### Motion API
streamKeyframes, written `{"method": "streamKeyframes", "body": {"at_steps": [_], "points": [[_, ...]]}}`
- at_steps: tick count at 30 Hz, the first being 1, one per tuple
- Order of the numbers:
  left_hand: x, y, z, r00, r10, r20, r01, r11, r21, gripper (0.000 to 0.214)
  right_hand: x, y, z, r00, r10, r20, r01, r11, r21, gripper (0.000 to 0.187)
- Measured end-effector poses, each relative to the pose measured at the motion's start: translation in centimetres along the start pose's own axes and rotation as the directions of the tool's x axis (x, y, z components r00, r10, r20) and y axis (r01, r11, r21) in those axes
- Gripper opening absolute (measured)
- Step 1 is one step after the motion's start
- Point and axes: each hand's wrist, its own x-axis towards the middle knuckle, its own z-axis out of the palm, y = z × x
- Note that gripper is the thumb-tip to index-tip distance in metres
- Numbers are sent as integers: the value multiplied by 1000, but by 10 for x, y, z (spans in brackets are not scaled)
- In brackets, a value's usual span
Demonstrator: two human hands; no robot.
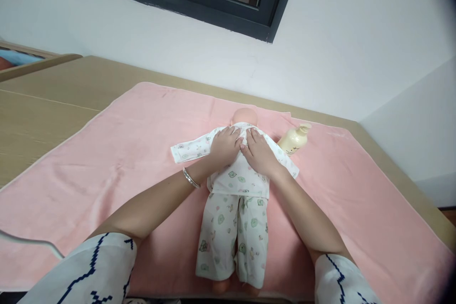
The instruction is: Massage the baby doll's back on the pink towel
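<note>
A baby doll (233, 209) in white printed pyjamas lies on a pink towel (107, 161), head away from me. My left hand (225, 145) rests flat on the doll's upper back, left of the midline, fingers stretched out toward the neck. A silver bangle (191, 178) sits on that wrist. My right hand (259, 152) lies flat beside it on the right shoulder area, fingers extended too. The two hands nearly touch at the collar. Neither hand holds anything.
A cream pump bottle (294, 140) lies on the towel just right of the doll's shoulder. The towel covers a wooden table (42, 109) set against a white wall (320, 47) under a dark-framed window (213, 4). A white cable (32, 242) crosses the lower left.
</note>
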Motion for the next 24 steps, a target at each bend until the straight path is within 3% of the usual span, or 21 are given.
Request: {"method": "streamKeyframes", "body": {"at_steps": [3, 9, 24], "points": [[1, 0, 1, 1000, -7, -11, 6, 1000, -20, 43, 1, 3, 1, 1000, -18, -1, 18, 1000, 19, 80], [-9, 8, 6, 998, -39, -49, 39, 999, 1, 47, 10, 6, 7, 990, -5, -143, 14, 998, 64, 58], [-21, 13, 1, 999, 42, -15, -42, 999, -31, 54, 10, 6, 7, 982, -37, -186, 53, 995, 82, 39]]}}
